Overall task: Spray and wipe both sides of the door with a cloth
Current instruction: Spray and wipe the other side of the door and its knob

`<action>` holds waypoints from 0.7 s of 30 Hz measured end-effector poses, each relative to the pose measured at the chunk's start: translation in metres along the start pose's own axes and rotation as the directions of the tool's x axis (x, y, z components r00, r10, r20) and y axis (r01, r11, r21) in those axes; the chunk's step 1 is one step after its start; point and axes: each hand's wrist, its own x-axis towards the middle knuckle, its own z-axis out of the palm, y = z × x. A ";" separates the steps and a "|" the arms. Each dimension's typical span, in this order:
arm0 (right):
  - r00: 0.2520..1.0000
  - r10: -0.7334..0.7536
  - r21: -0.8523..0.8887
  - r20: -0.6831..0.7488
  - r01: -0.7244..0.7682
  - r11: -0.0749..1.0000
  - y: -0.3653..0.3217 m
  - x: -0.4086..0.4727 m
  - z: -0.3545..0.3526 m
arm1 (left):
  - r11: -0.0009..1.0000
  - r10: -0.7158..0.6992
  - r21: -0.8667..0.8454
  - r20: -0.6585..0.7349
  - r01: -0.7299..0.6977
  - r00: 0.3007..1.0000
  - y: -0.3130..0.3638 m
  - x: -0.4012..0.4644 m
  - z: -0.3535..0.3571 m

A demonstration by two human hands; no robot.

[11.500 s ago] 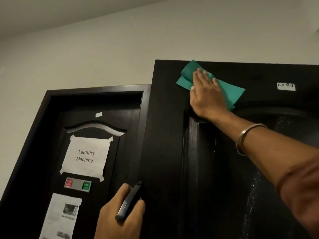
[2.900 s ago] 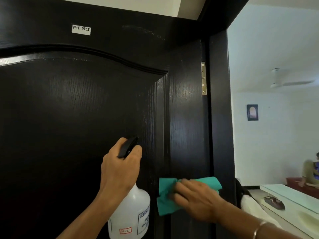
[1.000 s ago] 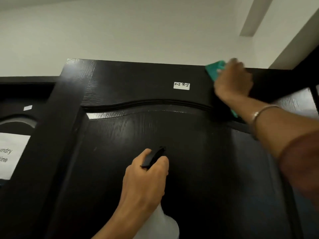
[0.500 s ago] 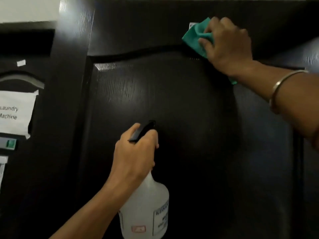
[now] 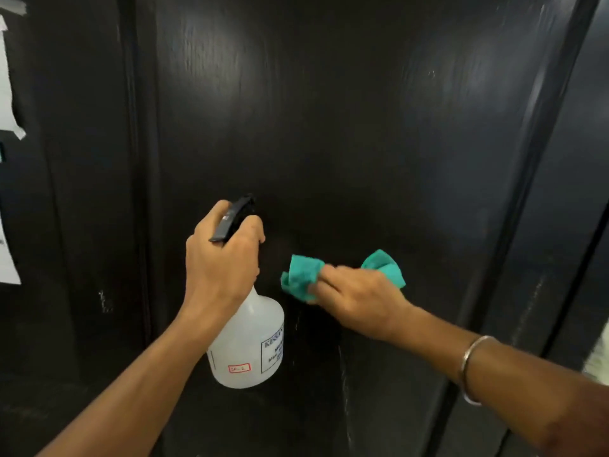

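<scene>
Teal cloth [image 5: 301,278] sits bunched under the right hand [image 5: 359,298], pressed to the door [image 5: 362,127] at centre frame; the left hand [image 5: 224,262] grasps the spray bottle [image 5: 250,344] beside it. Wadded like that, the cloth may just smear the wet streaks lower right. Half a second ago the cloth was working the upper right, by the arched moulding.

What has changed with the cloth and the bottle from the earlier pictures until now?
The right hand has brought the cloth down from the door's top edge to the middle panel, beside the bottle. Its grip stays on the cloth, pressed to the door. The left hand holds the bottle by its trigger head as before.
</scene>
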 end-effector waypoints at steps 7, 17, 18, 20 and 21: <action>0.993 -0.069 -0.114 -0.092 0.059 0.992 0.078 0.004 -0.049 | 0.998 -0.064 0.013 0.027 0.063 0.998 -0.030 -0.040 0.003; 0.966 0.215 0.121 -0.140 -0.199 0.972 -0.003 -0.031 0.007 | 0.990 -0.142 -0.024 -0.028 0.141 0.989 -0.062 -0.083 0.016; 0.988 0.133 0.148 -0.074 -0.122 0.982 -0.028 -0.057 0.024 | 0.989 -0.147 -0.026 -0.036 0.147 0.988 -0.065 -0.089 0.017; 0.998 -0.021 0.192 0.054 0.011 0.981 -0.072 -0.116 0.055 | 0.987 -0.157 -0.031 -0.053 0.156 0.986 -0.071 -0.100 0.018; 0.990 -0.089 0.212 0.113 0.064 0.975 -0.087 -0.144 0.066 | 0.986 -0.163 -0.033 -0.066 0.161 0.984 -0.074 -0.107 0.017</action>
